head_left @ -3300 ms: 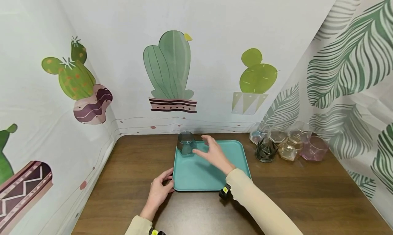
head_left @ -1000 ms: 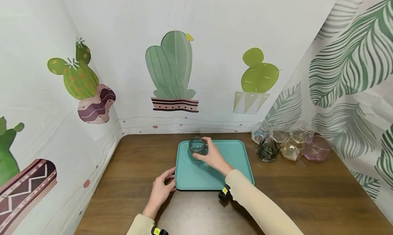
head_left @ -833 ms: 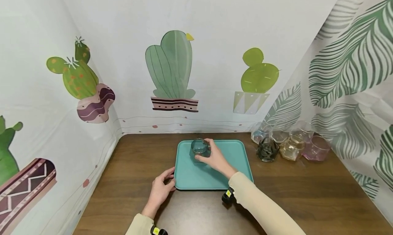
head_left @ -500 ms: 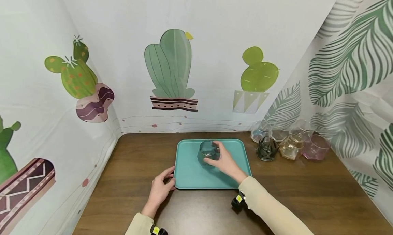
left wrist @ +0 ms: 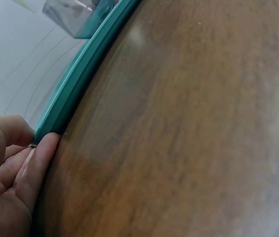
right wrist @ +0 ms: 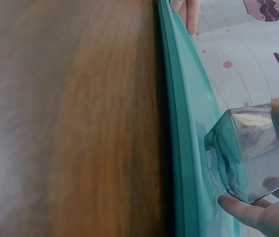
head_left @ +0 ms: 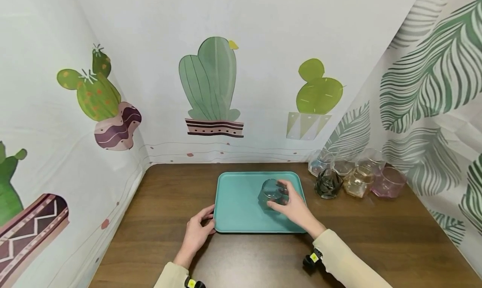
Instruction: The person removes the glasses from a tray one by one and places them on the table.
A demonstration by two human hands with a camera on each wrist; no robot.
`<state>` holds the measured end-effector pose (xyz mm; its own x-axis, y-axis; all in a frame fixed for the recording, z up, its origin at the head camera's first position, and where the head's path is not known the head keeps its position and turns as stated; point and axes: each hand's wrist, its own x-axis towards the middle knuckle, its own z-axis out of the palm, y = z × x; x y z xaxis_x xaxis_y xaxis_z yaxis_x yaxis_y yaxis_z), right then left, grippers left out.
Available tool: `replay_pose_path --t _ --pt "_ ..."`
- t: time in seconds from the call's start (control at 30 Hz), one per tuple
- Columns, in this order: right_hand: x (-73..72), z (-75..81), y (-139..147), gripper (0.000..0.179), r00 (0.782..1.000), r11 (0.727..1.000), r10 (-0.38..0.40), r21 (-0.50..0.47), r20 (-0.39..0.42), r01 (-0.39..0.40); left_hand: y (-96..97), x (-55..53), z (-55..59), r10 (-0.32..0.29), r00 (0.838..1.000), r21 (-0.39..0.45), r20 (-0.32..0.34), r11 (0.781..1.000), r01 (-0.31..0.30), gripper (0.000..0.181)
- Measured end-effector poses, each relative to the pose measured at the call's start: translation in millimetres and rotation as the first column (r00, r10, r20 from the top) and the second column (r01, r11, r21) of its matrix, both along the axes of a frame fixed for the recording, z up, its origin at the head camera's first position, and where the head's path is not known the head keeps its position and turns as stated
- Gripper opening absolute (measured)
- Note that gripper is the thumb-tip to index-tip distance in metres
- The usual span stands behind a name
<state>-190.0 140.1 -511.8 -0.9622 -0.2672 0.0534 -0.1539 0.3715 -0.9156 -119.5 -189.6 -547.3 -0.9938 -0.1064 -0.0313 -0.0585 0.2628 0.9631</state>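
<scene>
A bluish-grey see-through glass [head_left: 270,192] is upright over the right half of the turquoise tray [head_left: 237,210] in the head view. My right hand [head_left: 295,207] grips the glass from its right side, thumb at the front and fingers behind. Up close in the right wrist view, the faceted glass [right wrist: 245,153] has its base low over the tray's floor, just inside the raised rim. My left hand [head_left: 196,233] holds the tray's near left corner. Thumb and fingers meet at the tray rim [left wrist: 68,96] in the left wrist view.
To the right of the tray stands a group of glasses: a dark grey one [head_left: 328,183], an amber one [head_left: 358,182], a pink one [head_left: 388,182] and several clear ones behind. A cloth wall with printed cacti [head_left: 214,79] borders the brown wooden table [head_left: 169,187].
My right hand first stood loosely beside the glass at the tray's back left, then gripped it and brought it right and toward me across the tray. My left hand stays at the tray's corner.
</scene>
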Motion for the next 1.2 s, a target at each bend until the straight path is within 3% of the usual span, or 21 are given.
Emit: replay_pose_path --t 0.2,0.53,0.83,1.2 --pt "10.7 2.6 18 0.081 0.998 0.999 -0.031 -0.012 -0.046 0.031 0.3 0.6 0.9 -0.001 1.000 0.005 0.003 1.000 0.001 0.048" --pt "30.6 4.0 58 0.077 0.989 0.996 -0.073 0.049 -0.125 0.079 1.5 1.5 1.6 -0.006 1.000 0.014 -0.005 1.000 0.006 0.048" --pt "41.8 8.8 92 0.077 0.963 0.987 -0.129 0.060 -0.239 0.147 1.5 2.5 0.8 0.002 1.000 0.008 -0.019 1.000 -0.002 0.047" --pt "54.5 15.5 134 0.077 0.954 0.959 -0.226 0.129 -0.195 0.253 1.3 2.2 0.6 0.003 1.000 0.003 -0.014 1.000 -0.003 0.047"
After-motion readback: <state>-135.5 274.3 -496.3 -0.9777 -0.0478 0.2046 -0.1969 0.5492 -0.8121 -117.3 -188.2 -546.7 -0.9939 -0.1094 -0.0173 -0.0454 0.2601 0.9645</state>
